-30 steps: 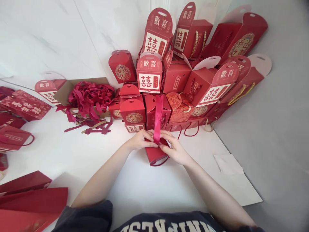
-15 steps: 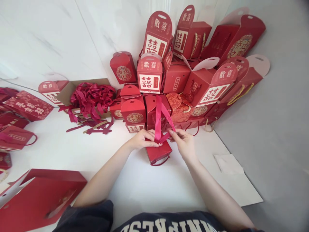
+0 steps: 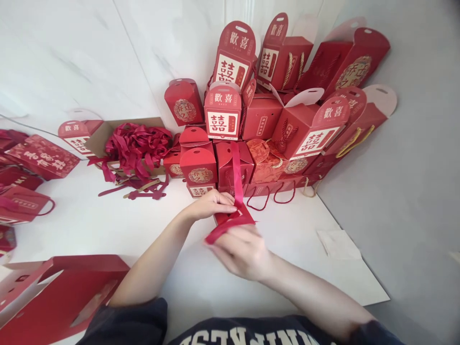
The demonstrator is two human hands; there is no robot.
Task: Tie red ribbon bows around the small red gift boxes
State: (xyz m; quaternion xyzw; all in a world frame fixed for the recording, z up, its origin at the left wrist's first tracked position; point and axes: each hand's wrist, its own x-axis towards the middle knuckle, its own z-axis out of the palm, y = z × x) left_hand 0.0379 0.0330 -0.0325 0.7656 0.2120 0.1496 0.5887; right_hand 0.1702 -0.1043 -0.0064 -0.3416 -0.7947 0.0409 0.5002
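A small red gift box (image 3: 247, 212) sits on the white table in front of me, largely hidden by my hands. A crimson ribbon (image 3: 237, 178) rises from its top, with one length standing up past the left fingers. My left hand (image 3: 210, 206) is closed at the box's top, thumb and fingers pinching the ribbon there. Nearer to me, my right hand (image 3: 242, 250) is closed on the other length of ribbon, which crosses over the box and sticks out left of the fingers. This hand is slightly blurred.
Behind the box stand stacked red gift boxes (image 3: 223, 112). A cardboard box (image 3: 97, 137) heaped with crimson ribbons lies to the left, loose strips before it. More boxes (image 3: 43, 155) line the far left. A large red box (image 3: 39, 306) is at front left, a white sheet (image 3: 339, 244) at right.
My right hand has swept left and toward me, drawing one ribbon length down across the box. The upright loop has become a single strip. My left hand has stayed nearly in place.
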